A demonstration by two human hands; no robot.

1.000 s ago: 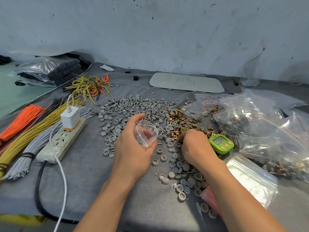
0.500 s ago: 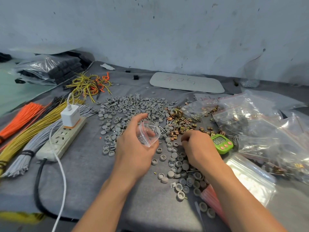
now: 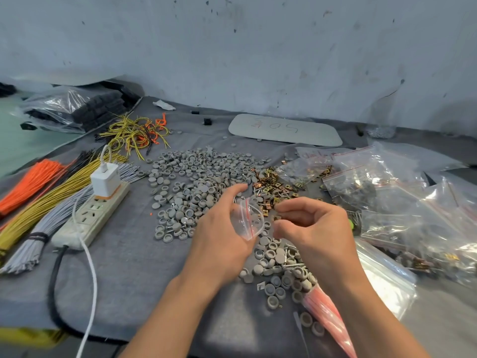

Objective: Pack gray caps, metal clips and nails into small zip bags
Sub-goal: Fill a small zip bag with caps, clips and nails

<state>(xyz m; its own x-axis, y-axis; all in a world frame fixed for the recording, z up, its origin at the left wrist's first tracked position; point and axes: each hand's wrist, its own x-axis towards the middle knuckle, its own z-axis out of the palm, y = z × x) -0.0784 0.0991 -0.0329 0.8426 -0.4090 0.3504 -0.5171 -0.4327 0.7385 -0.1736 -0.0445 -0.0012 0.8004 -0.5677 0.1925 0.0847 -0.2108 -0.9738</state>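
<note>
From where I stand, the left hand (image 3: pixel 219 239) grips a small clear plastic zip bag (image 3: pixel 249 219) just above the gray cloth-covered table (image 3: pixel 129 267), thumb and fingers curled round its body so the mouth gapes toward three o'clock. The red seal line along that mouth runs roughly twelve to six. The right hand (image 3: pixel 317 228) hangs just beside it, fingers curled with forefinger and thumb tips drawn near each other. The bag's opening lies at nine o'clock from those tips, almost touching, so this is plainly the nearer hand for dropping a piece in. Whether it pinches anything I cannot tell: a small brownish speck shows between the tips, but it may lie on the cloth behind. The heap of round gray plastic caps (image 3: pixel 196 171) spreads from eleven to twelve o'clock of the hands, and more lie at six. The brass-coloured metal clips (image 3: pixel 273 182) sit at one o'clock, and thin steel nails (image 3: pixel 291 264) are scattered among the near caps. The bag's contents are hard to make out, perhaps a cap or two. A bright green gadget (image 3: pixel 350 224) is nearly all hidden behind the right hand, and the large crinkled plastic bags (image 3: pixel 387 192) at three o'clock blur together — a pink-tinted bundle (image 3: pixel 327 313) is cut off by the forearm
</note>
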